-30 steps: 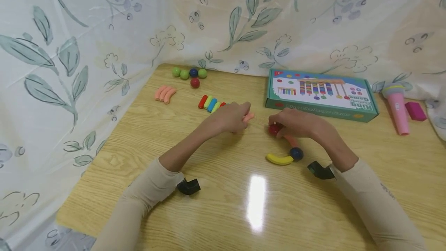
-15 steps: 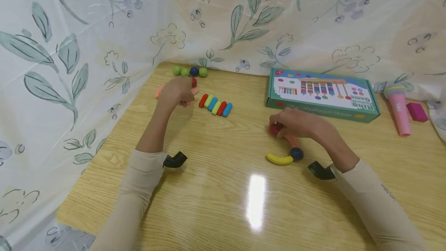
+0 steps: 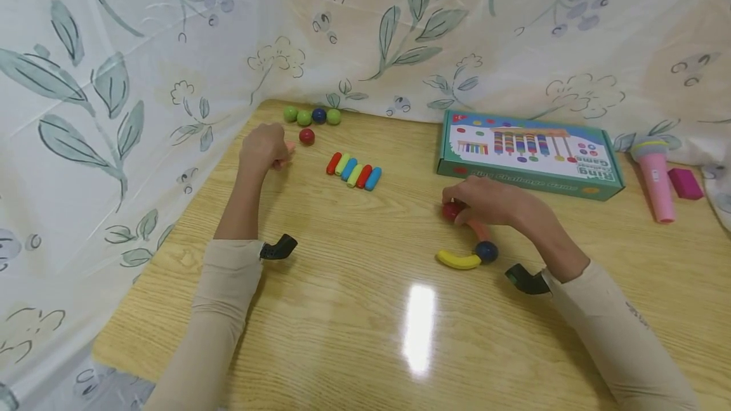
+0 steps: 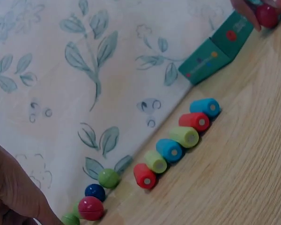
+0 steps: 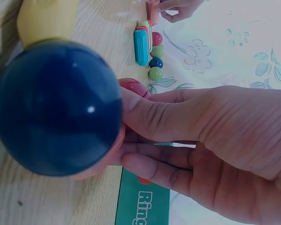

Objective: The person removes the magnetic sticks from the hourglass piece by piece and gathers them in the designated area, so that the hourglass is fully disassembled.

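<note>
Red ball [image 3: 450, 210] sits right of frame centre on the table [image 3: 354, 309], pinched by the right hand [image 3: 485, 200]; its fingers [image 3: 459, 194] curl over it. Left hand [image 3: 261, 148], upper left, grips a pink piece [image 3: 289, 146].

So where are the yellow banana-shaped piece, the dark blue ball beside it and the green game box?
yellow banana-shaped piece [image 3: 459, 261]: head view, middle of its curve.
dark blue ball [image 3: 486, 251]: head view, centre of the ball.
green game box [image 3: 528, 148]: head view, printed lid.
</note>
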The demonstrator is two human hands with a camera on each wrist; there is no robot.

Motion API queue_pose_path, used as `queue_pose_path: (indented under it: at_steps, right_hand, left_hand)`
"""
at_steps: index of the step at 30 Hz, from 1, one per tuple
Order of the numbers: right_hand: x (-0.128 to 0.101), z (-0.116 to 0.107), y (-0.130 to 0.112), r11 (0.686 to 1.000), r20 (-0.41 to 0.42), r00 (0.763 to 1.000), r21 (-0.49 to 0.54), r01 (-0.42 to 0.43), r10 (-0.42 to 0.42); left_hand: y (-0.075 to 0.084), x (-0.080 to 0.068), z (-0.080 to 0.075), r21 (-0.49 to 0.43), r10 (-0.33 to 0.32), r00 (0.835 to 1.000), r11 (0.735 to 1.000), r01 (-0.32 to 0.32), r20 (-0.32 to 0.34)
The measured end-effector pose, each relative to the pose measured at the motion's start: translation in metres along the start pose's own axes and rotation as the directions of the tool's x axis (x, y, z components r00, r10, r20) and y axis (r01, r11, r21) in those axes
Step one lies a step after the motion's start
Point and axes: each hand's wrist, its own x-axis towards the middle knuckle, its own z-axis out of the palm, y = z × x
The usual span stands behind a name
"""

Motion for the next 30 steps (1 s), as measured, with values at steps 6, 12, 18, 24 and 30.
queue_pose_path:
  at_steps: [6,12,18,24,30]
  right_hand:
    - [-0.001,-0.001,0.000,1.000,-0.001,1.000,0.001,0.002,-0.002]
    - [-0.001,-0.001,-0.001,1.000,0.006,1.000,0.005,0.003,-0.003]
    - [0.000,0.000,-0.001,1.000,0.002,1.000,0.006,-0.006,0.006]
    - [0.001,0.001,-0.001,1.000,-0.001,1.000,-0.006,-0.006,0.006]
    - [0.000,0.001,-0.001,1.000,-0.007,1.000,0.001,-0.010,0.010]
  left_hand:
    - [-0.003,0.006,0.005,0.018,-0.012,0.999,1.000,0.013,-0.047]
    - [-0.004,0.011,0.007,0.020,0.019,0.997,1.000,-0.017,-0.071]
    - [-0.004,0.023,0.012,-0.007,0.170,0.971,0.985,-0.174,-0.166]
    - [-0.008,0.037,0.025,-0.005,0.248,0.946,0.967,-0.254,-0.210]
    - [-0.007,0.041,0.027,-0.006,0.259,0.935,0.963,-0.268,-0.243]
